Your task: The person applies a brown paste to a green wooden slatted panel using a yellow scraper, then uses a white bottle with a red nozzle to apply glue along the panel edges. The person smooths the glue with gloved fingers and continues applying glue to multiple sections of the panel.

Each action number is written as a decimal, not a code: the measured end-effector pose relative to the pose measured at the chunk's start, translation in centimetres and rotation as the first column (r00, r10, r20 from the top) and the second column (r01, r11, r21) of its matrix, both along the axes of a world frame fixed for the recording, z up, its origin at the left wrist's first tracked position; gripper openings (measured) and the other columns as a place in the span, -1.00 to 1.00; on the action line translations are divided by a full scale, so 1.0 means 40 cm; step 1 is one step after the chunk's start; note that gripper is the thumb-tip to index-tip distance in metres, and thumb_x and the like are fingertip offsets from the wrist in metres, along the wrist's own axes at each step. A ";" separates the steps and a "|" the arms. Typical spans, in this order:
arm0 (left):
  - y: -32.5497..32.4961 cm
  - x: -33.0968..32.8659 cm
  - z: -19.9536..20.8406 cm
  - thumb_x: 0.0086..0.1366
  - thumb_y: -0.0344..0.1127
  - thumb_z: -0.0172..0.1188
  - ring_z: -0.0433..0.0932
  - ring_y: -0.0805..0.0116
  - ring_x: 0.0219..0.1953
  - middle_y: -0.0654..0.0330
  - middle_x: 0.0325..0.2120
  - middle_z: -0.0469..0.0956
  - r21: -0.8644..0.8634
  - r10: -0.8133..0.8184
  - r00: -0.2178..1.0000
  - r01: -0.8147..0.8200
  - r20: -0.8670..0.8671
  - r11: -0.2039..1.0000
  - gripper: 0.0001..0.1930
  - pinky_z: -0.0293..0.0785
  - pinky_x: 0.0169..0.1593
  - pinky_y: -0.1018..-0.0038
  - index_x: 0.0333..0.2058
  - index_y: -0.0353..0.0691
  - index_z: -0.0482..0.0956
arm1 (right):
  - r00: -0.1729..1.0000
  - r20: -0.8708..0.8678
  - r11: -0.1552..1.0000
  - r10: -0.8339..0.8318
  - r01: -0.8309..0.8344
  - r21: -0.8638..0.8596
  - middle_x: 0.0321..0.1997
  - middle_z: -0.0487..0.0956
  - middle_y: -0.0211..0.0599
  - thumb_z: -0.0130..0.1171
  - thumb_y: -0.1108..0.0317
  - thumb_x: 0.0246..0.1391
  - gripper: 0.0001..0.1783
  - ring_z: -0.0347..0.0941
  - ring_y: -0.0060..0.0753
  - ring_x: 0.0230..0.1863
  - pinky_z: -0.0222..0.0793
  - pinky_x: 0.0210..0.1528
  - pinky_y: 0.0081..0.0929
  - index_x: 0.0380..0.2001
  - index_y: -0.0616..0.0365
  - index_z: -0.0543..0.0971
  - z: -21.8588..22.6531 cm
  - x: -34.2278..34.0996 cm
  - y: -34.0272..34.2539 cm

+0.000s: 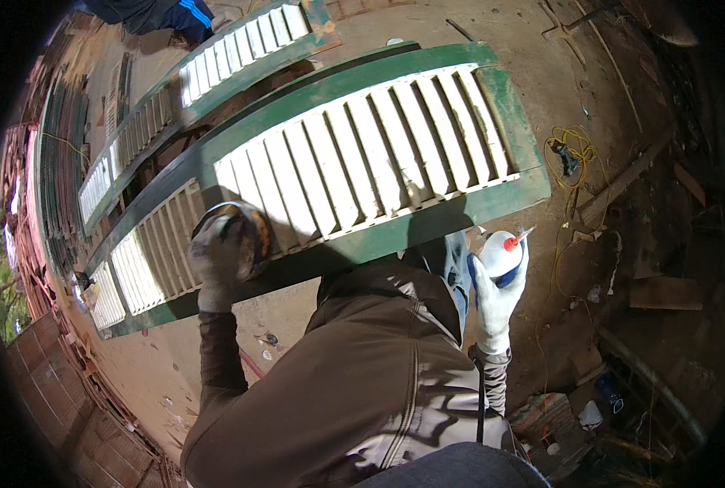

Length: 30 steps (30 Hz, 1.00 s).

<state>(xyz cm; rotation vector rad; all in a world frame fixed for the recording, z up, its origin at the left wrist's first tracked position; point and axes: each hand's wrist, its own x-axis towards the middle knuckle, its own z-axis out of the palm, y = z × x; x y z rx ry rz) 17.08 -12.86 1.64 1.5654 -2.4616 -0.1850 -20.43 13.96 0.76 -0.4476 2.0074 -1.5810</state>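
Note:
A green louvred shutter (440, 221) with pale slats lies across the view in front of me. Over its near edge, left of the middle, my left hand (214, 254), in a light work glove, is closed on a round, dark and brown can-like object (254, 237). Shadow hides much of that object, so its exact kind does not show. To the right, just off the shutter's near corner, my right hand (497, 301) wears a white and blue glove. Its fingers wrap round a white squeeze bottle (501, 259) with a red collar and thin nozzle.
A second louvred shutter (240, 50) lies beyond the first, with a person's dark clothed legs (167, 18) behind it. Stacked wooden strips (60, 154) stand at far left. On the right-hand ground are a yellow cord (575, 150), wooden boards (665, 294) and scraps.

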 end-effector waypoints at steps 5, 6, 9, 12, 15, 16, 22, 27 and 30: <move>0.036 -0.126 0.114 0.29 -0.40 0.39 0.76 0.22 -0.15 0.06 -0.19 0.77 -0.054 0.231 0.965 -0.239 -0.125 0.970 -0.82 0.64 -0.05 0.39 -0.15 -0.28 0.78 | 0.999 -0.023 0.999 0.033 -0.033 0.014 0.33 0.44 -0.11 0.52 0.58 0.00 0.06 0.43 -0.36 0.26 0.42 0.27 -0.40 0.50 0.30 0.15 -0.009 -0.208 0.031; 0.045 -0.195 0.134 0.29 -0.40 0.39 0.76 0.22 -0.15 0.06 -0.19 0.77 -0.045 0.222 0.958 -0.233 -0.179 0.971 -0.82 0.64 -0.06 0.40 -0.15 -0.28 0.78 | 0.998 -0.030 0.998 0.056 -0.055 0.023 0.34 0.43 -0.10 0.53 0.57 0.00 0.06 0.42 -0.35 0.27 0.41 0.28 -0.40 0.50 0.30 0.15 -0.011 -0.258 0.031; 0.057 -0.406 0.149 0.31 -0.42 0.36 0.76 0.21 -0.14 0.05 -0.16 0.77 -0.086 0.178 0.950 -0.207 -0.257 0.975 -0.82 0.63 -0.03 0.39 -0.14 -0.29 0.77 | 0.989 -0.090 0.993 0.114 -0.116 -0.016 0.44 0.34 -0.02 0.56 0.50 0.00 0.07 0.37 -0.31 0.34 0.38 0.33 -0.38 0.50 0.30 0.15 -0.015 -0.409 0.022; 0.039 -0.382 0.085 0.36 -0.25 0.36 0.76 0.22 -0.11 0.10 -0.15 0.77 -0.205 0.296 0.947 -0.316 -0.125 0.926 -0.79 0.63 0.01 0.34 -0.11 -0.21 0.77 | 0.971 -0.175 0.986 0.162 -0.165 -0.005 0.52 0.27 -0.06 0.54 0.50 0.02 0.05 0.32 -0.25 0.40 0.32 0.38 -0.37 0.50 0.30 0.16 -0.032 -0.556 0.043; 0.089 -0.183 -0.033 0.35 0.06 0.33 0.75 0.21 -0.18 0.11 -0.20 0.76 -0.419 0.613 0.736 -0.479 0.288 0.771 -0.64 0.64 -0.05 0.35 -0.12 -0.09 0.78 | 0.965 -0.194 0.984 0.176 -0.175 0.021 0.45 0.36 -0.09 0.53 0.50 0.05 0.00 0.39 -0.28 0.31 0.39 0.34 -0.34 0.49 0.22 0.21 -0.041 -0.661 0.059; 0.122 -0.069 -0.088 0.34 0.14 0.31 0.74 0.20 -0.22 0.12 -0.22 0.76 -0.599 0.650 0.421 -0.266 0.633 0.755 -0.59 0.64 -0.07 0.33 -0.11 -0.06 0.78 | 0.975 -0.141 0.985 0.172 -0.171 0.018 0.40 0.42 -0.10 0.53 0.49 0.06 -0.02 0.44 -0.29 0.26 0.45 0.30 -0.33 0.49 0.18 0.23 -0.073 -0.700 0.069; 0.048 -0.058 -0.097 0.28 0.12 0.23 0.74 0.07 -0.11 0.10 -0.17 0.76 -0.266 0.770 0.508 -0.738 0.387 0.620 -0.60 0.61 0.04 0.11 -0.15 -0.01 0.80 | 0.957 -0.183 0.974 0.227 -0.220 0.057 0.24 0.55 -0.11 0.51 0.44 0.11 -0.16 0.53 -0.30 0.13 0.57 0.17 -0.34 0.41 0.17 0.34 -0.111 -0.757 0.007; -0.040 -0.098 -0.093 0.37 0.07 0.16 0.68 0.03 0.01 0.05 -0.03 0.71 -0.018 0.641 0.655 -0.694 0.401 0.720 -0.61 0.58 0.11 0.09 0.00 0.02 0.71 | 0.947 -0.131 0.947 0.294 -0.307 -0.091 0.14 0.58 -0.20 0.43 0.48 0.17 -0.37 0.51 -0.32 0.13 0.53 0.22 -0.24 0.28 0.25 0.43 -0.183 -0.742 -0.071; -0.029 -0.111 -0.089 0.35 0.04 0.24 0.66 0.05 0.03 0.13 -0.05 0.71 0.056 0.566 0.759 -0.612 0.323 0.789 -0.66 0.55 0.08 0.13 0.00 0.09 0.70 | 0.931 -0.208 0.926 0.300 -0.336 -0.170 -0.02 0.56 -0.38 0.38 0.55 0.17 -0.53 0.50 -0.47 -0.05 0.56 0.09 -0.34 0.12 0.22 0.48 -0.186 -0.645 -0.137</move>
